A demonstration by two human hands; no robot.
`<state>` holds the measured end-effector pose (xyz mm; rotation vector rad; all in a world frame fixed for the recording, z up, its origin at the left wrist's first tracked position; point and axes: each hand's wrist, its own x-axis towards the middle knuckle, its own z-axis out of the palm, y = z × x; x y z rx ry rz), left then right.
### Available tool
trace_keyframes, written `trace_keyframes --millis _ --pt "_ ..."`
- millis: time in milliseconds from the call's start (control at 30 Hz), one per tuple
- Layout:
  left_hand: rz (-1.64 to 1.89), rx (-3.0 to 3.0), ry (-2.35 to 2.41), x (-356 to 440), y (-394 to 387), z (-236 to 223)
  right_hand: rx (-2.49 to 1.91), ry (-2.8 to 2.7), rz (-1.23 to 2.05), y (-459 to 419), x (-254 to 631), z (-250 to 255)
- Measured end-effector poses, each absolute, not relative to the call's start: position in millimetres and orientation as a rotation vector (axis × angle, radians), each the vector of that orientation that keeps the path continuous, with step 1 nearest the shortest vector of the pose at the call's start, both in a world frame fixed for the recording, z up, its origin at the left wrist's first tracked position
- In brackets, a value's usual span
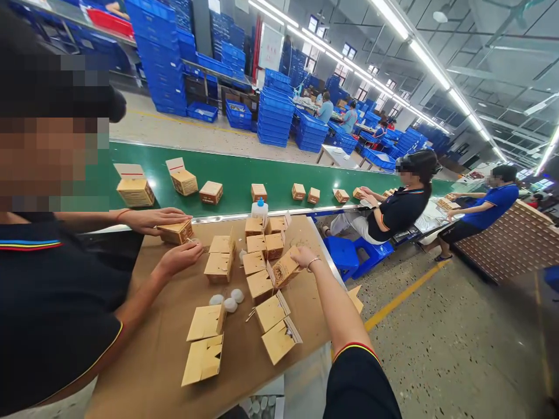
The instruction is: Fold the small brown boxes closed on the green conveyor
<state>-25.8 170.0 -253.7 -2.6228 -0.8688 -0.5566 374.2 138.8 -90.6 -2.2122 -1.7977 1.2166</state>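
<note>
A tilted tan cardboard carton (285,269) is gripped at its upper edge by the right hand (303,256), held up beside adjacent open cartons (261,285) on the brown table (148,361), apparently for access; left hand not seen.

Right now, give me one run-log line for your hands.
Right hand: touching tilted cardboard box | left hand: out of view | nearby: white balls

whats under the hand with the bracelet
A tilted tan cardboard box with a round printed mark lies under that hand. The hand covers the box's upper corner, so that part cannot be seen.
</note>
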Motion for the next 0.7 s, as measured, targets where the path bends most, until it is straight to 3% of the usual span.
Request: trace_keyframes --millis 233,533,700 --pt "-0.524 -2.483 -0.831 -33.3 170.2 -251.2 -2.139 -1.806 1.31 110.2 392.7 -87.4" --pt "-0.549 -2.55 -0.908 -40.4 178.2 -275.9 -1.867 -2.12 1.036 120.3 390.3 -94.4" --pt "-0.438 -2.503 -0.84 -38.7 174.1 -267.6 -1.728 -2.202 0.959 123.8 404.3 -98.6"
